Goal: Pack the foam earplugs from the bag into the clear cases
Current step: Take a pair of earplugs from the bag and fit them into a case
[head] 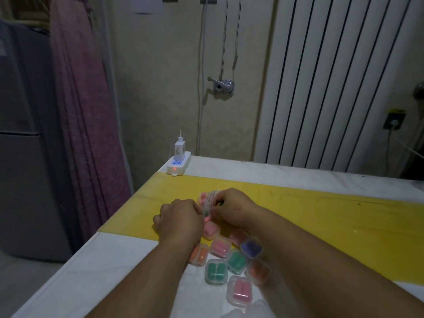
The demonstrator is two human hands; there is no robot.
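Bag (209, 199) — in left hand (181, 218) and right hand (234, 207)

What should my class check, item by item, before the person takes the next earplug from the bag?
1. Grip: left hand and right hand both hold the bag: ok.
2. Stock: pink earplugs show through it: ok.
3. Bag mouth open: fingers hide it: cannot tell.
4. Spare case: an empty case lies at the near edge: ok.
5. Its lid open: cannot tell.
6. Forearms clear: the filled cases crowd between them: not ok.
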